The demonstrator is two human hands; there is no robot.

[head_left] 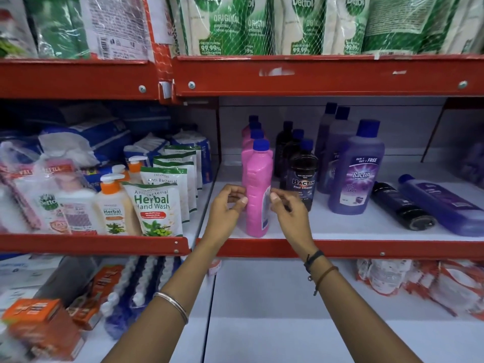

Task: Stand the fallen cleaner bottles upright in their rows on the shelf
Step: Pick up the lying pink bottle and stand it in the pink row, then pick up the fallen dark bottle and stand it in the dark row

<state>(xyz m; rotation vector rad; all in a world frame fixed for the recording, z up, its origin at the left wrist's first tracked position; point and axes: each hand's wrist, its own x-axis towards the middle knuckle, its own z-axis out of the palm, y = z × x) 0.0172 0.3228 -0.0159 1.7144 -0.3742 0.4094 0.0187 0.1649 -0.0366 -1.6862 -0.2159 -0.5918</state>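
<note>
A pink cleaner bottle (258, 179) with a blue cap stands upright at the front of a row of pink bottles on the white shelf (366, 231). My left hand (225, 208) touches its left side with thumb and fingertips. My right hand (290, 208) presses its thumb on the label side, so the bottle sits between both hands. To the right stand a row of black Bactin bottles (302, 176) and a row of purple Bactin bottles (353, 174). Further right, a black bottle (400, 205) and a purple bottle (440, 205) lie on their sides.
Herbal hand wash pouches (154, 205) and pump bottles (112, 205) fill the neighbouring bay on the left. A red shelf beam (314, 77) runs overhead with green Dettol pouches (230, 24) above. Red packets (419, 281) and orange boxes (42, 326) lie on the lower shelf.
</note>
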